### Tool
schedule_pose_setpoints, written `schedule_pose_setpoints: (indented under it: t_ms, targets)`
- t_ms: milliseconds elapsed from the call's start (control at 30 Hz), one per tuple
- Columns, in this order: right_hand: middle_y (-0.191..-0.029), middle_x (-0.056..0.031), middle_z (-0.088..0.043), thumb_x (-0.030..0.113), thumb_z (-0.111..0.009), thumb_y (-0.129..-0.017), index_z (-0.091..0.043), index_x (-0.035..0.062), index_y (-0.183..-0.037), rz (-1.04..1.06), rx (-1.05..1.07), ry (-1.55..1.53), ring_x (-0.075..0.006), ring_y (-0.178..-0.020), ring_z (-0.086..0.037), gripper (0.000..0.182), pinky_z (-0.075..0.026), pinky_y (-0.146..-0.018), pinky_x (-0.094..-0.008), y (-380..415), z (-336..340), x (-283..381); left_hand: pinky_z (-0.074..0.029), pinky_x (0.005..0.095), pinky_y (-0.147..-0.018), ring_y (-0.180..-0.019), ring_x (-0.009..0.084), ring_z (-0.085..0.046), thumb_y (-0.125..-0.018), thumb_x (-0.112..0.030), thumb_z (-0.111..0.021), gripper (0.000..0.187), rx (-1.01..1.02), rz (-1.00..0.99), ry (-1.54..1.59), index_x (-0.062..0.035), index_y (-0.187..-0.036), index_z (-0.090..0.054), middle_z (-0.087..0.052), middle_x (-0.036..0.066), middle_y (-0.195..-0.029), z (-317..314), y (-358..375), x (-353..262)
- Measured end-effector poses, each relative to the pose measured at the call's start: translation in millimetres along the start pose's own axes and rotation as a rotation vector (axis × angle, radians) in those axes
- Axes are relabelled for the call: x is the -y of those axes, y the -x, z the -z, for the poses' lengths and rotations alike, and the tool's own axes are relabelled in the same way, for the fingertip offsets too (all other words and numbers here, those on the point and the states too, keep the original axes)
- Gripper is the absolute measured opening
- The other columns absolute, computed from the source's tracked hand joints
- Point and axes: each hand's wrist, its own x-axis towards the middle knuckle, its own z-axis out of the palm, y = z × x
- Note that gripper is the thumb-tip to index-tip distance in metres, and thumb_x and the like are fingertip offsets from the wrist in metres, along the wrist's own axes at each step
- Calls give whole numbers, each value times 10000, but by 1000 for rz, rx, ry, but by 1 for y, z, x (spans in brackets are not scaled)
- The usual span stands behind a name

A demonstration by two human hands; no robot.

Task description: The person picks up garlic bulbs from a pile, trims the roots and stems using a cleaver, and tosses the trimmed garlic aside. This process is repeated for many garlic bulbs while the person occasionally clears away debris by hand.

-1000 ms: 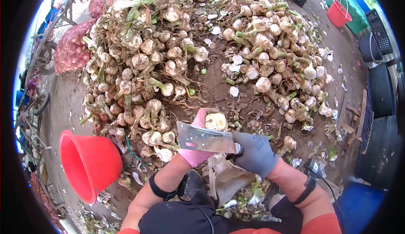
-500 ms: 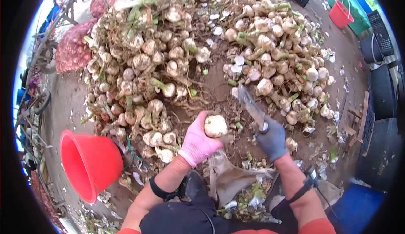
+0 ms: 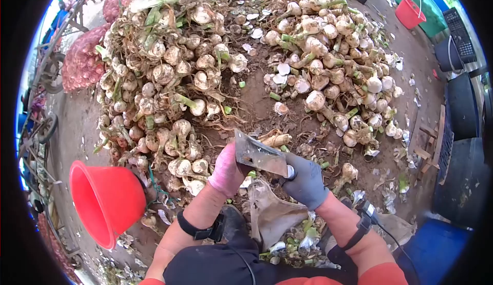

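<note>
My right hand [image 3: 306,181], in a grey glove, is shut around the handle of a broad-bladed knife [image 3: 259,155]. Its wide metal blade lies across the front of my left hand [image 3: 228,172], which wears a pink glove and is closed on a garlic bulb. The blade hides the bulb and most of the left fingers. Past the blade's far edge pokes a pale, dry garlic stalk [image 3: 276,139]. A large heap of garlic with stalks [image 3: 169,74] rises beyond my left hand. Another garlic pile [image 3: 328,53] spreads out to the right.
A red bucket [image 3: 110,203] lies tipped at my left. Between my legs is a beige cloth [image 3: 275,213] with garlic trimmings around it. Net sacks [image 3: 84,59] stand at far left. Dark tubs [image 3: 459,182] and a wooden frame [image 3: 429,146] line the right side.
The knife has swung left from beside the right pile to across the left hand, covering the bulb that was in plain sight. My left hand has shifted slightly left.
</note>
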Motion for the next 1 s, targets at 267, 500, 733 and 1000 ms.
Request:
schedule_pose_setpoints:
  t_ms: [267,500,733,1000]
  targets:
    - [-740,-77,-659,33,-709,-763,-634,14,-892,-301,48,-130,-187,-699,-667,150,-510,-628,-345,-9,-11,-75,-433,297,-590,-670,146,-518,-941,-453,-495,446,212,265,129,-89,-1196,-530,-631,57,-1006,1,-2,-18]
    - [-727,-56,-662,-30,-645,-741,-654,5,-854,-556,-28,-411,-122,-666,-603,118,-493,-605,-295,-3,-4,-83,-528,328,-816,-983,195,-589,-856,-243,-705,589,-4,-22,-233,-82,-1337,-406,-581,84,-1113,-26,-42,-20]
    - [-810,-63,-671,-69,-642,-755,-618,9,-836,-564,7,-632,-124,-677,-612,115,-512,-625,-279,1,-14,-76,-502,396,-903,-1030,337,-599,-746,-214,-773,551,-593,-326,-1799,-81,-1235,-558,-562,187,-1166,30,-96,-77]
    - [-739,-53,-665,49,-752,-754,-647,25,-871,-368,19,-391,-129,-702,-626,159,-504,-651,-318,-8,-18,-58,-473,395,-938,-1065,295,-606,-743,-49,-711,507,-511,-143,-1860,-175,-1208,-554,-579,173,-1177,78,-81,-25]
